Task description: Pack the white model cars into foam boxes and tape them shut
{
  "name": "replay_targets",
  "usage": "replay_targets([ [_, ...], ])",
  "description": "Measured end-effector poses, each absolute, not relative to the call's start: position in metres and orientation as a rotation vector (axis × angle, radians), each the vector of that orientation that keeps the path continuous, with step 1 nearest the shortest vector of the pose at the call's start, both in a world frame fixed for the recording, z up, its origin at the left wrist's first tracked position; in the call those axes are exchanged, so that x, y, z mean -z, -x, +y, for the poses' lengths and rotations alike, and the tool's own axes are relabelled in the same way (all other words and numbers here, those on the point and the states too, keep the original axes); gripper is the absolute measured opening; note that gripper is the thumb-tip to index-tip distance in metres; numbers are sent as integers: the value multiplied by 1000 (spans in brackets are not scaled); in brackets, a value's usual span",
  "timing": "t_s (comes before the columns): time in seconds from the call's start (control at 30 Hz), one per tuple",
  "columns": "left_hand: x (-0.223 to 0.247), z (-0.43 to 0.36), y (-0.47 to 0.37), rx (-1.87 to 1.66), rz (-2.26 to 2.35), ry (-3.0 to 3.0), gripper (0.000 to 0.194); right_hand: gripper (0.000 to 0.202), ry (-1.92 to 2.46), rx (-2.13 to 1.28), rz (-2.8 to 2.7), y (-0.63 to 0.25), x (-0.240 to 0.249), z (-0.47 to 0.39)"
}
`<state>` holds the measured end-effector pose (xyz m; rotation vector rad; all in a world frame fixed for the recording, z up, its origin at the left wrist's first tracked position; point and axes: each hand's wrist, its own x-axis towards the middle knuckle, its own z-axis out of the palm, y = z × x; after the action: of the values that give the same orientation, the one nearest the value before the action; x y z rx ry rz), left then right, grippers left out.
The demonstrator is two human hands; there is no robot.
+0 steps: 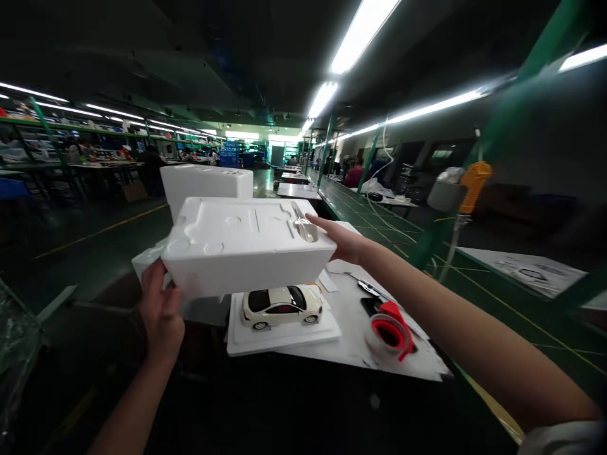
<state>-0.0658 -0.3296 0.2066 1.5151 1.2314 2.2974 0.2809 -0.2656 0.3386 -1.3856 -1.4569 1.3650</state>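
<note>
Between my two hands is a white foam box cover point(246, 268), held up in the air and tilted a little. My left hand point(162, 309) grips its lower left corner, fingers curled over the edge. At the far right end, my right hand point(339, 243) clasps the side. A small clear packet point(303, 230) lies in a recess on the foam's upper face. Below the cover, a cream model car point(282, 306) sits on a flat white foam base point(284, 341) at the table's near edge.
Red tape point(391, 332) and a dark phone-like object point(370, 306) lie on the white tabletop point(346, 347) at right. Another white foam block point(206, 183) stands behind the cover. An orange-handled tool point(474, 186) hangs by a green post at right.
</note>
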Motion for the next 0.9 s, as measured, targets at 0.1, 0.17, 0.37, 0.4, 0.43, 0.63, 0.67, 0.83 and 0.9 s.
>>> replay_targets([
  [0.1, -183, -348, 27, -2161, 1274, -1486, 67, 67, 1536, -1408, -1431, -315, -324, -281],
  [0.17, -170, -355, 14, -2087, 1265, -1448, 67, 63, 1602, -1448, -1413, -328, -312, -284],
  [0.37, -136, -362, 8, -1886, 1303, -1441, 71, 61, 1569, -1519, -1359, -346, -271, -284],
  [0.4, -130, -363, 8, -1856, 1326, -1442, 71, 59, 1557, -1531, -1353, -348, -263, -285],
  [0.43, -126, -363, 8, -1828, 1348, -1441, 70, 58, 1550, -1543, -1344, -350, -254, -286],
  [0.63, -105, -366, -3, -1825, 1420, -1500, 69, 58, 1533, -1543, -1298, -362, -213, -294],
  [0.67, -102, -368, -5, -1832, 1435, -1508, 69, 59, 1531, -1549, -1306, -364, -209, -296],
  [0.83, -89, -378, -13, -1785, 1520, -1544, 71, 57, 1446, -1632, -1329, -372, -192, -304],
  [0.9, -87, -380, -13, -1796, 1548, -1544, 74, 58, 1409, -1677, -1270, -372, -187, -308],
])
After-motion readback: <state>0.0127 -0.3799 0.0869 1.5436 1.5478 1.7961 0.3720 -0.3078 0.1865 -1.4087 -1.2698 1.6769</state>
